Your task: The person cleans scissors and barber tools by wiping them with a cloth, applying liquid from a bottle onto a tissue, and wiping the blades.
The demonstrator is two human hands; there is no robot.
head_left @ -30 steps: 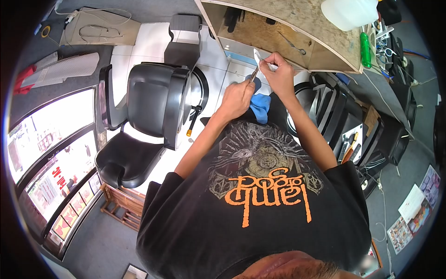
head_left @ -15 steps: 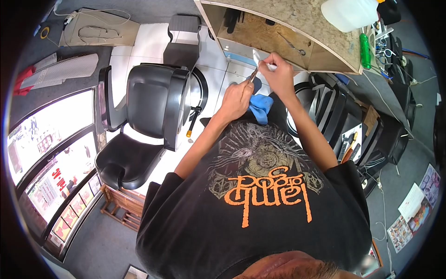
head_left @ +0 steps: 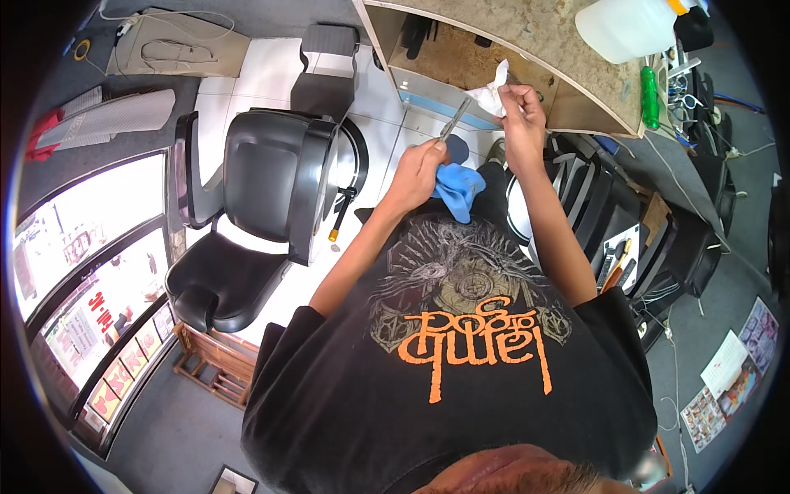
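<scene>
My left hand [head_left: 418,174] is closed around a slim metal tool [head_left: 457,117], whose blade-like end points up and to the right. Its exact kind is hard to make out. A blue cloth [head_left: 460,189] hangs from the same hand, bunched below the fingers. Just right of the tool's tip, my right hand [head_left: 523,123] pinches a crumpled white tissue [head_left: 494,92]. Tissue and tool are close together; whether they touch I cannot tell. Both hands are in front of my body, beside the open shelf of a wooden counter [head_left: 535,33].
A black salon chair [head_left: 267,173] stands to the left on white tiles. On the counter are a white plastic container [head_left: 625,31] and a green bottle [head_left: 649,97]. More black chairs [head_left: 601,198] line the right. A wooden bench [head_left: 212,362] is at lower left.
My right hand has moved right, away from my left, and the white tissue now shows spread above its fingers. The metal tool shows more fully, and the blue cloth has shifted slightly.
</scene>
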